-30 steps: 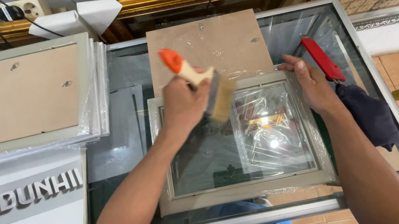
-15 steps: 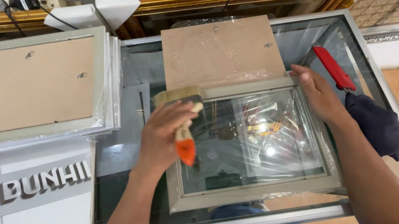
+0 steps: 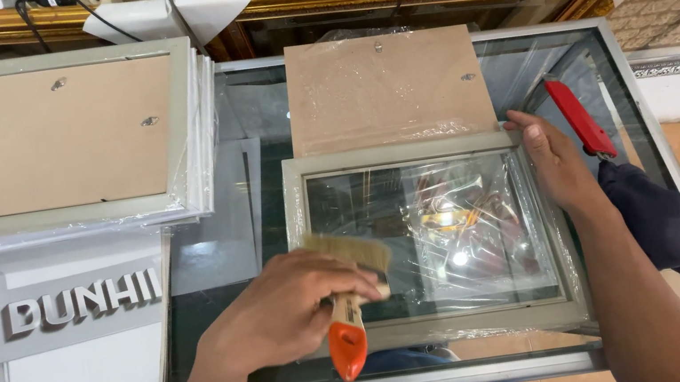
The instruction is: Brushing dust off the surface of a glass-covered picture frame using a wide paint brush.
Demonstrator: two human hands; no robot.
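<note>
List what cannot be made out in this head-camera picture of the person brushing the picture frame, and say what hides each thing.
- Brush handle: its middle is hidden by the left hand, head view.
- Glass of the picture frame: glare and crinkled plastic wrap blur what lies under it.
- Red tool: its lower end goes under the dark cloth.
- Stack of frames: cut off by the left edge.
- Right hand: its palm faces down, unseen.
</note>
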